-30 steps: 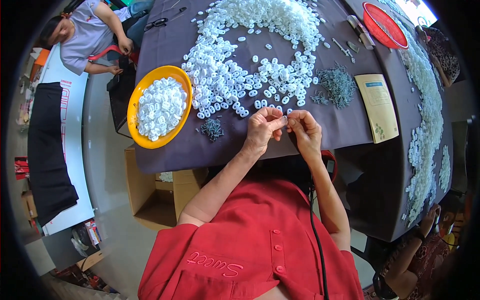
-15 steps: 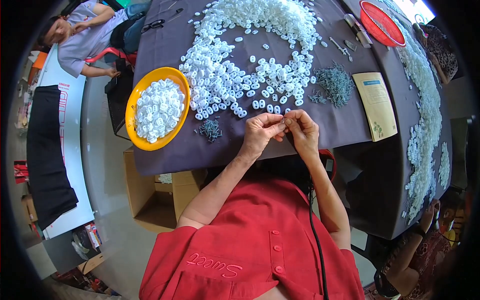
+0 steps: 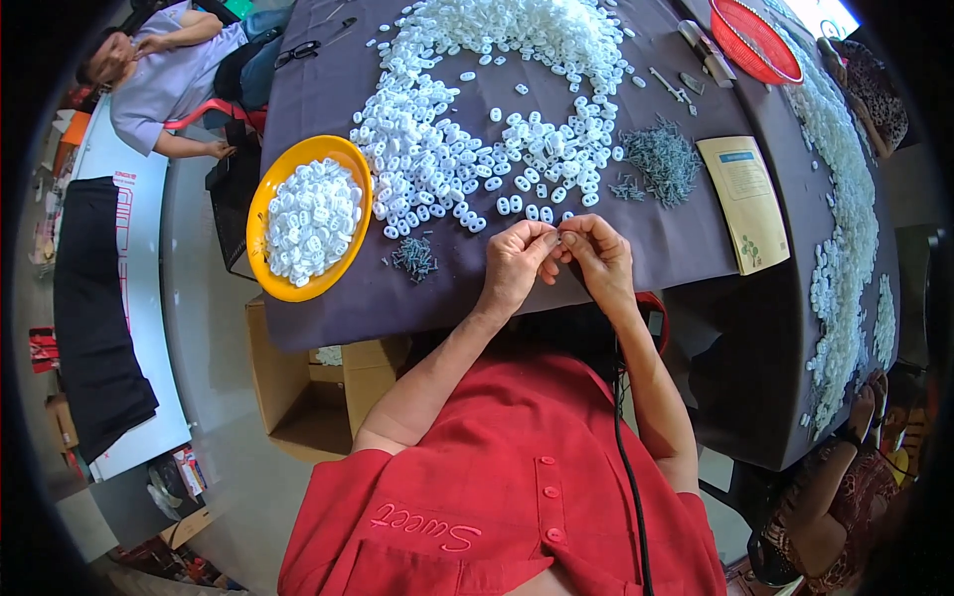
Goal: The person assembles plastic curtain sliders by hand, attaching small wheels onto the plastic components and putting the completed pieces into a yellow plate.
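Note:
My left hand [image 3: 517, 260] and my right hand [image 3: 602, 256] meet just over the table's near edge, fingertips pinched together. Between them is a tiny pale bit, mostly covered by the fingers, too small to name. Just beyond the fingers lie small white oval plastic pieces with two holes [image 3: 532, 213], part of a big loose heap [image 3: 427, 149]. Left of my left hand is a little pile of short grey pins [image 3: 414, 258]. A larger pile of such grey pins [image 3: 661, 164] lies beyond my right hand.
An orange bowl [image 3: 260, 270] full of white pieces stands at the left. To the right are a tan booklet [image 3: 743, 204], a red basket [image 3: 750, 45] and another long white heap [image 3: 845, 228]. A cardboard box [image 3: 308, 407] sits below the table. Other people [image 3: 174, 74] are at the sides.
My two hands stay pinched together at nearly the same place, with only slight finger movement. The view has shifted a little. At the lower right, another person's hands have come together.

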Demonstrator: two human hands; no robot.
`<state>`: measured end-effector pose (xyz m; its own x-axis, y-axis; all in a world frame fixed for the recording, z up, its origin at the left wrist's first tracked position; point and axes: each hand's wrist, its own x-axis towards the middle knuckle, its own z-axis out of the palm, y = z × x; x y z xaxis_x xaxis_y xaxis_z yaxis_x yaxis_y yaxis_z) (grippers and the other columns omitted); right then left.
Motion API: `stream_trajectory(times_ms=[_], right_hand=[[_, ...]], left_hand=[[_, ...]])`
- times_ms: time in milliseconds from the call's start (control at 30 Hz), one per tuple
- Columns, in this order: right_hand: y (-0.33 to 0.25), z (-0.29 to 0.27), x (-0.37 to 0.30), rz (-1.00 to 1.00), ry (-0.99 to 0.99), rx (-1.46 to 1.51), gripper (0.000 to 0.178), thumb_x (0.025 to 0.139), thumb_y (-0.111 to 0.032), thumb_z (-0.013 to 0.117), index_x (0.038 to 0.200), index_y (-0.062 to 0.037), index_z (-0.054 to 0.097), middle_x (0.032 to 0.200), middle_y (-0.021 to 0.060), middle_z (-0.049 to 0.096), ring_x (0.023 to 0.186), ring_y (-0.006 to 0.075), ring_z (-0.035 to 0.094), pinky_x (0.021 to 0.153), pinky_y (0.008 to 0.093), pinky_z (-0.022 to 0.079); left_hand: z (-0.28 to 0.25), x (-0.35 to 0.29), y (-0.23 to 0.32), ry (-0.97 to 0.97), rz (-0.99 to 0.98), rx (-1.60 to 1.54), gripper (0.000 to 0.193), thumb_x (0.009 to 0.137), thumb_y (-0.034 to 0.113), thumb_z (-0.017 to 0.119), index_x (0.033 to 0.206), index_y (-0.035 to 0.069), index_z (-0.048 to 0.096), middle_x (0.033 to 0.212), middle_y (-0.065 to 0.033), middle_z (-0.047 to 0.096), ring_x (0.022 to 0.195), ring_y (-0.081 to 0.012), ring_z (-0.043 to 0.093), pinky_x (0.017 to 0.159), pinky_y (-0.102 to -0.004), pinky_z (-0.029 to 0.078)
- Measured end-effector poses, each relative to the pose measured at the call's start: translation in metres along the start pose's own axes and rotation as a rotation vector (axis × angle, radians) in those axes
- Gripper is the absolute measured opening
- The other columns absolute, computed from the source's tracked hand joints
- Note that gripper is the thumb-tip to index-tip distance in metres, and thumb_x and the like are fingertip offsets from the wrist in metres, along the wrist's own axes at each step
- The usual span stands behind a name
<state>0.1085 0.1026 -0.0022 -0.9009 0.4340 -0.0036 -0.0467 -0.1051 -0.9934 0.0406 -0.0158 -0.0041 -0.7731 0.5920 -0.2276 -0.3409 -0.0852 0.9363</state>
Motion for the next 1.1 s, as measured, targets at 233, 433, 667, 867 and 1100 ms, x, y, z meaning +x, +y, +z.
stream_trajectory(times_ms=[233,433,667,867,1100], right_hand=[[-0.004,0.000,0.001,-0.033,-0.014,-0.120,0.003,0.085,0.000,0.055,0.086,0.0003,0.058,0.073,0.0014,0.058,0.062,0.0052,0.051,0.057,0.0190,0.043],[-0.003,0.000,0.002,-0.115,-0.037,-0.197,0.003,0.084,0.001,0.055,0.083,0.0002,0.058,0.070,0.0009,0.058,0.061,0.0055,0.052,0.056,0.0194,0.043],[-0.002,0.001,0.003,-0.002,0.018,-0.043,0.010,0.083,0.003,0.053,0.088,0.0006,0.061,0.073,0.0038,0.061,0.060,0.0076,0.055,0.054,0.0215,0.046],[-0.008,-0.020,0.015,-0.155,0.140,-0.478,0.014,0.080,-0.001,0.056,0.094,-0.0014,0.060,0.079,0.0089,0.059,0.062,0.0183,0.058,0.056,0.0279,0.046],[-0.015,0.001,0.018,-0.262,0.100,-1.054,0.015,0.077,-0.015,0.061,0.088,-0.0057,0.059,0.082,0.0120,0.056,0.072,0.0321,0.057,0.062,0.0410,0.046]], left_hand=[[0.002,-0.001,0.005,0.002,-0.012,-0.034,0.012,0.087,0.010,0.055,0.086,-0.001,0.061,0.069,-0.0047,0.061,0.050,-0.0069,0.054,0.042,-0.0193,0.045],[0.005,-0.004,0.003,0.024,0.007,-0.005,0.012,0.086,0.009,0.055,0.082,-0.001,0.061,0.065,-0.0043,0.060,0.049,-0.0068,0.054,0.041,-0.0190,0.045],[0.004,0.000,-0.001,0.083,-0.006,-0.070,0.013,0.086,0.011,0.056,0.084,-0.001,0.060,0.066,-0.0058,0.060,0.048,-0.0076,0.054,0.041,-0.0197,0.045],[0.003,-0.002,0.003,0.094,-0.047,-0.114,0.013,0.085,0.012,0.057,0.085,-0.002,0.060,0.067,-0.0055,0.059,0.048,-0.0083,0.055,0.041,-0.0209,0.046],[0.003,0.001,0.001,0.100,-0.041,-0.153,0.014,0.085,0.012,0.057,0.087,-0.001,0.060,0.067,-0.0064,0.059,0.048,-0.0094,0.055,0.041,-0.0213,0.046]])
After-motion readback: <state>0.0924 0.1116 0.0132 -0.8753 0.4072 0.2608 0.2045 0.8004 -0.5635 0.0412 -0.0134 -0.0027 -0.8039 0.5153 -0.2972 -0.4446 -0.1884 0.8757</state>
